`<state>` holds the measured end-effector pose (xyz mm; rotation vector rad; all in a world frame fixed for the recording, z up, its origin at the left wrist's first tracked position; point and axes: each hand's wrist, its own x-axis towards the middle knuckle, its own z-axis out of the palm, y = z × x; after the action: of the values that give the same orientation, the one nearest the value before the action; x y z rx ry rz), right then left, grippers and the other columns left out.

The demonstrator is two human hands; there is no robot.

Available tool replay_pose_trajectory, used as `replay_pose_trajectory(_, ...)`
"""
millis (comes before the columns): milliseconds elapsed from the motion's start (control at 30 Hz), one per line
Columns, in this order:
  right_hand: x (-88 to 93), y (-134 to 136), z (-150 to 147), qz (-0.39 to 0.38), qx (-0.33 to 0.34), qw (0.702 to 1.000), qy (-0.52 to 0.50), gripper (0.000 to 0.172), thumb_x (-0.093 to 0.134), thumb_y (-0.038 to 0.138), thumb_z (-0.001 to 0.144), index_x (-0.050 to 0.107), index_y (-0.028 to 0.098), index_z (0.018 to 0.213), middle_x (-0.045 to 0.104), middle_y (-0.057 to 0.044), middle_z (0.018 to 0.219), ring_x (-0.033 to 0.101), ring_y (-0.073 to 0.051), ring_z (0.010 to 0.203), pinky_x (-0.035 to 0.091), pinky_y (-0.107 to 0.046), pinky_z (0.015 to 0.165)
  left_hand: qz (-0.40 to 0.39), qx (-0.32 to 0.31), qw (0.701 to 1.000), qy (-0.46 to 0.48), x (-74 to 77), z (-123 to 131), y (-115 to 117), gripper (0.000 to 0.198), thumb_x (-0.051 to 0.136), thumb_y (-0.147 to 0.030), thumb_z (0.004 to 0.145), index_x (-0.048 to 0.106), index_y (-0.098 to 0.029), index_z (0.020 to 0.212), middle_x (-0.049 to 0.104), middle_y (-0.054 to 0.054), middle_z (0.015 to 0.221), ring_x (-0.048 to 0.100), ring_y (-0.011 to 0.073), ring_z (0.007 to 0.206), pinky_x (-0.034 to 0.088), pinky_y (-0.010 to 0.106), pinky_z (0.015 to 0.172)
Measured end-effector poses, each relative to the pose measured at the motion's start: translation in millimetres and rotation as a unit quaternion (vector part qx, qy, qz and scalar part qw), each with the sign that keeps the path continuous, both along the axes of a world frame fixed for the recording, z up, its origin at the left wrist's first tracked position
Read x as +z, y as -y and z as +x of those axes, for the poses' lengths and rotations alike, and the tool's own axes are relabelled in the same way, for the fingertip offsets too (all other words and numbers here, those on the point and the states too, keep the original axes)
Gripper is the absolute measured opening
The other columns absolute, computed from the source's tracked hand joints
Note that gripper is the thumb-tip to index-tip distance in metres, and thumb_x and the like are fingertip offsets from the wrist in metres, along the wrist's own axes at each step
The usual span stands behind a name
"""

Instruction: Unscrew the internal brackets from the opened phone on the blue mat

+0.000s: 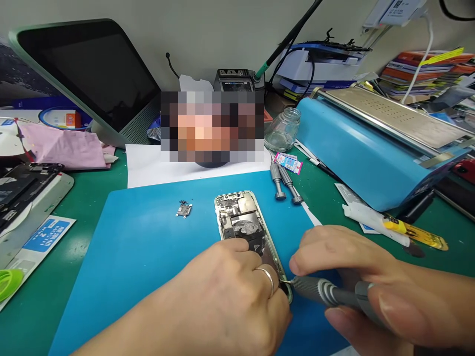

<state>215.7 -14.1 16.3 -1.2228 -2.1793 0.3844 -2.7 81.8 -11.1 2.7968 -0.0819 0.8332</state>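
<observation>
- my right hand (pixel 389 272) is grasping a grey screwdriver (pixel 315 289) between thumb and fingers, its handle leaning low across the mat, seemingly so that the thin tip is reaching the phone's lower right edge from the side; i am unable to tell whether the tip is touching.
- my left hand (pixel 237 291), wearing a ring (pixel 267 279), is curling over the lower half of the phone, probably to keep it from sliding; its fingertips are hiding beneath it, so i cannot tell whether they are pinching anything.
- the opened phone (pixel 258 232) is lying inner side up, its upper end pointing away from me, which is leaving its parts exposed.
- a blue mat (pixel 133 262) is lying under it, likely protecting the green bench (pixel 92 190).
- a small metal part (pixel 183 209) is sitting on the mat left of the phone, well apart, perhaps so it is staying out of my hands' way.
- two spare drivers (pixel 277 182) are lying side by side beyond the phone, to its right, apparently within easy reach.
- farther back, a glass jar (pixel 282 129) is standing upright.
</observation>
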Motion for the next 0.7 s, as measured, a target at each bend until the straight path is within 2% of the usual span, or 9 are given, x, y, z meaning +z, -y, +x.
replay_pose_trajectory(67,-3.0,-0.3,-2.3,0.005,0.023,1.000,-0.012,0.018,0.050,0.029,0.099,0.062,0.026,0.111,0.073,-0.006,0.090,0.073,-0.017,0.075,0.059,-0.029,0.070,0.002,0.002,1.000,0.002,0.3,0.0,0.6,0.031,0.077,-0.019,0.086,0.055,-0.018,0.065,0.053,-0.002,0.060,0.040,0.0163,0.054,0.027,0.036,0.049)
replay_pose_trajectory(133,-2.5,-3.7,-4.0,-0.007,0.053,0.999,-0.003,0.019,0.049,0.025,0.099,0.062,0.023,0.113,0.072,-0.004,0.082,0.070,-0.016,0.068,0.057,-0.028,0.068,0.000,0.002,1.000,0.006,1.0,-0.3,1.1,0.031,0.077,-0.018,0.087,0.056,-0.018,0.065,0.052,-0.002,0.059,0.040,0.0162,0.054,0.025,0.037,0.049)
replay_pose_trajectory(267,2.4,-13.1,-6.3,-0.026,0.062,0.998,-0.005,0.008,0.056,0.023,0.098,0.061,0.023,0.104,0.063,0.004,0.067,0.059,-0.011,0.054,0.051,-0.024,0.061,-0.016,-0.002,1.000,0.003,2.1,-0.4,0.6,0.028,0.073,-0.015,0.088,0.057,-0.018,0.065,0.054,-0.002,0.060,0.041,0.0163,0.053,0.026,0.037,0.048)
replay_pose_trajectory(333,3.2,-15.6,-6.9,-0.035,0.062,0.997,-0.020,0.006,0.061,0.027,0.098,0.059,0.024,0.103,0.062,0.005,0.069,0.060,-0.010,0.056,0.049,-0.022,0.059,-0.017,-0.006,1.000,0.000,2.1,0.2,0.0,0.028,0.068,-0.014,0.090,0.057,-0.018,0.064,0.055,-0.001,0.060,0.042,0.0166,0.053,0.027,0.037,0.048)
replay_pose_trajectory(467,1.5,-14.7,-5.5,-0.023,0.065,0.997,-0.042,0.020,0.054,0.041,0.103,0.058,0.022,0.106,0.066,0.001,0.076,0.064,-0.012,0.062,0.051,-0.024,0.060,-0.012,-0.005,1.000,0.003,1.6,1.8,0.4,0.029,0.065,-0.013,0.091,0.057,-0.017,0.063,0.054,0.000,0.059,0.041,0.0167,0.052,0.026,0.036,0.048)
replay_pose_trajectory(567,2.1,-12.5,-2.6,0.005,0.086,0.996,-0.018,0.017,0.050,0.034,0.105,0.059,0.020,0.109,0.072,-0.005,0.087,0.069,-0.014,0.070,0.055,-0.026,0.065,-0.008,-0.002,1.000,0.007,1.0,2.0,1.3,0.028,0.070,-0.014,0.089,0.058,-0.017,0.064,0.054,-0.001,0.059,0.041,0.0170,0.052,0.026,0.037,0.049)
replay_pose_trajectory(700,7.1,-10.2,0.0,-0.002,0.079,0.997,0.009,0.011,0.052,0.028,0.106,0.060,0.020,0.108,0.074,-0.004,0.082,0.070,-0.013,0.071,0.056,-0.024,0.070,-0.007,-0.003,1.000,0.011,0.9,0.8,1.2,0.029,0.072,-0.015,0.087,0.057,-0.018,0.063,0.053,-0.001,0.058,0.040,0.0169,0.052,0.025,0.037,0.049)
